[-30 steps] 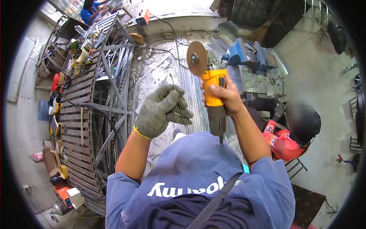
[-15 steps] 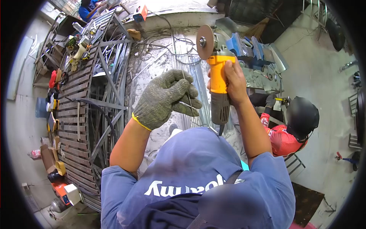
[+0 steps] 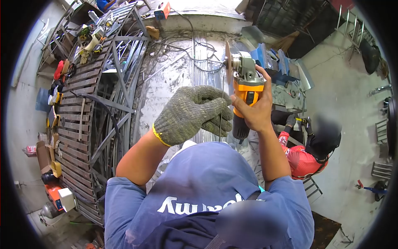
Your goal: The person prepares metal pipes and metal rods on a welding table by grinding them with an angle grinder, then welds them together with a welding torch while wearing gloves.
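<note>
My left hand (image 3: 195,112) wears a grey knitted glove with a yellow cuff edge. Its fingers pinch a thin metal rod (image 3: 220,124), which stands nearly upright. My bare right hand (image 3: 259,106) is wrapped round a yellow and grey angle grinder (image 3: 248,88), held with its head upward. The brown cutting disc (image 3: 228,62) is seen almost edge-on, close beside the rod's upper end. The gloved fingertips are near the grinder's body and my right thumb.
A slatted metal workbench (image 3: 76,128) with tools runs along the left. Cables (image 3: 199,62) lie on the floor ahead, near long metal strips. A blue machine (image 3: 269,62) stands ahead right. A co-worker in a red shirt (image 3: 304,159) sits on the right.
The grinder has turned so its disc shows edge-on, and it is lower. My left hand has moved right, closer to it, bringing the rod beside the disc.
</note>
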A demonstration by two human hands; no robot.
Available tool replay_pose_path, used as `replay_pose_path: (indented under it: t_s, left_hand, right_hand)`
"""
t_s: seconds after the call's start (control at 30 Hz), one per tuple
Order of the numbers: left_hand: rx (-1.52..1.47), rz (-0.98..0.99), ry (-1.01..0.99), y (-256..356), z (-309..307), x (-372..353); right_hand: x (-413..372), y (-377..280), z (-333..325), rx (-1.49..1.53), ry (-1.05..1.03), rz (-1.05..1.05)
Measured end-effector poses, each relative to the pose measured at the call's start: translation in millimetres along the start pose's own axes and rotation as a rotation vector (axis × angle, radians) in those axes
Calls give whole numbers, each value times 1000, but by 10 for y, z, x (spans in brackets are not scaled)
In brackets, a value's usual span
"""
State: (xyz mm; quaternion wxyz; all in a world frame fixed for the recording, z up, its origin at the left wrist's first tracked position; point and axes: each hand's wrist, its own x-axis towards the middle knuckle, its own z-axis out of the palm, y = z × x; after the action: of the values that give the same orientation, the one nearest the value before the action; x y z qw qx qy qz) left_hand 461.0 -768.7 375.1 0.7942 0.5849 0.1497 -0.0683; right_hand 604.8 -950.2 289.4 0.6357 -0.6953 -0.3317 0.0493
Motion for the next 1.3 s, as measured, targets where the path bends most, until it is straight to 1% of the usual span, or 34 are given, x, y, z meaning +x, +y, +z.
replay_pose_path:
  t_s: [0.33, 0.53, 0.63, 0.83, 1.07, 1.23, 1.3]
  left_hand:
    - [44, 62, 35, -75, -24, 12]
    - [24, 79, 33, -92, -39, 12]
    - [23, 81, 51, -84, -32, 11]
    - [53, 87, 86, -55, -52, 25]
    - [75, 90, 109, -29, -75, 62]
    - [153, 119, 118, -44, -108, 82]
    - [144, 120, 128, -35, -112, 90]
  right_hand:
    - [-11, -6, 85, 77, -4, 17]
    - [-8, 85, 107, 6, 1, -13]
    - [-11, 36, 126, -10, -3, 18]
    - [16, 89, 152, -37, 5, -56]
    - [28, 104, 144, 9, -14, -25]
    - [30, 124, 142, 47, -15, -6]
    - [30, 141, 133, 82, -6, 38]
